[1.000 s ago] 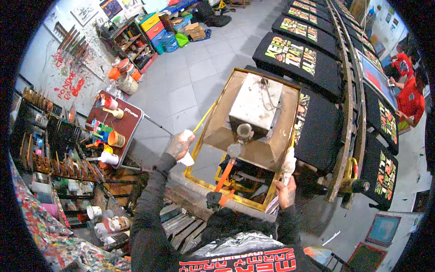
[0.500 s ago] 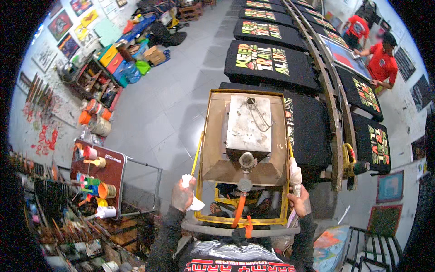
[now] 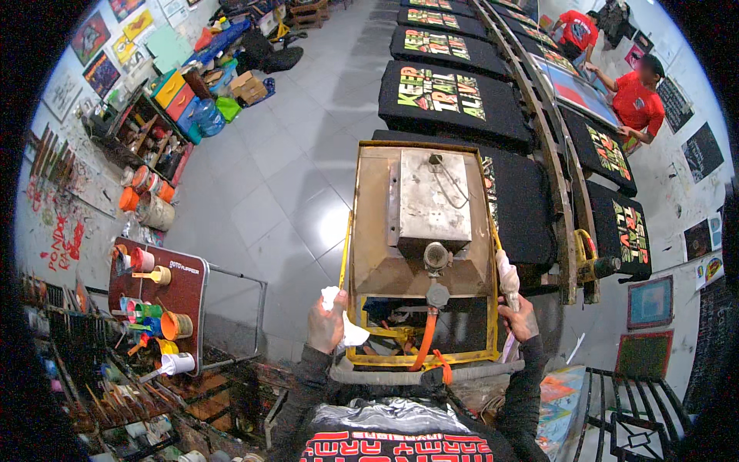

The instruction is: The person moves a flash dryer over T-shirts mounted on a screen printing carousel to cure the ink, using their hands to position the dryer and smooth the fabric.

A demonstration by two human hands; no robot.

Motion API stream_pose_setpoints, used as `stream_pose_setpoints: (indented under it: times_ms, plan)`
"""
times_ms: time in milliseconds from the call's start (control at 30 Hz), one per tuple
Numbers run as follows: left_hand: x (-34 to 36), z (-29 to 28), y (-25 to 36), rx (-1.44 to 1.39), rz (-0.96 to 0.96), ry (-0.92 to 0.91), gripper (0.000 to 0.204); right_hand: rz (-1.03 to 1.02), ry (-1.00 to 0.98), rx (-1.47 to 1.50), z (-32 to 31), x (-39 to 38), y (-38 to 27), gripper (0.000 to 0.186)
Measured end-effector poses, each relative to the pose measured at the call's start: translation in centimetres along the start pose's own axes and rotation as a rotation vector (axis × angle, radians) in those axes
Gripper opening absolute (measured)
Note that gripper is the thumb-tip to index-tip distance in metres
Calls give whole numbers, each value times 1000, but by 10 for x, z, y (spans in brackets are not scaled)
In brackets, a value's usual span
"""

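In front of me stands a metal burner hood, a heater [image 3: 373, 208], with a silver box [image 3: 435, 196] on its back and a round fitting below. It sits in a yellow metal frame [image 3: 346, 266]. An orange hose [image 3: 426, 339] runs from the fitting toward me. My left hand [image 3: 326, 323] is closed at the frame's left side with a white cloth [image 3: 354, 334] bunched in it. On the opposite side my right hand [image 3: 520, 320] grips the rail just below a whitish cloth wrapping [image 3: 507, 279]. Both palms are hidden.
Black printed shirts [image 3: 454, 96] lie in rows on a long rack, right of a metal rail [image 3: 539, 146]. Two people in red shirts [image 3: 637, 100] work across it. Left stands a small brown table [image 3: 181, 269] with paint cups; a black metal bench [image 3: 639, 408] is lower right.
The heater and its frame have shifted slightly right in view, while the shirts and walls slid left and upward. Both hands keep their grip. The nearer co-worker's posture has changed a little.
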State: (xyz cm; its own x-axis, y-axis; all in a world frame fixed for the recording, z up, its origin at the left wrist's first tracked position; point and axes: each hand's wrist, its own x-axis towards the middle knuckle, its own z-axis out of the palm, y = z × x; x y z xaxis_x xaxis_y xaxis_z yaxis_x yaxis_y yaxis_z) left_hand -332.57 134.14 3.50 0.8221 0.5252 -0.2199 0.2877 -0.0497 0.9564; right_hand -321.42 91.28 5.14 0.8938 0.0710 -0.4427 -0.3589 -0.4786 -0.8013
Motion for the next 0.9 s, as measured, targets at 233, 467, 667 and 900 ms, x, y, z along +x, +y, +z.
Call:
stream_pose_setpoints:
  times_ms: [233,467,667,900]
  plan:
    - [-31,-20,-16,-485,-93,158,55,-112,4,28,6,12,16,24]
    - [-55,-90,-50,-1101,-326,104,39,-135,69,-79,5,4,4,35]
    - [-102,-99,83,-971,-270,-147,47,-449,425,-547,13,-39,-69,70]
    - [-116,65,160,-995,313,-191,28,-681,-308,798,109,-138,-163,76]
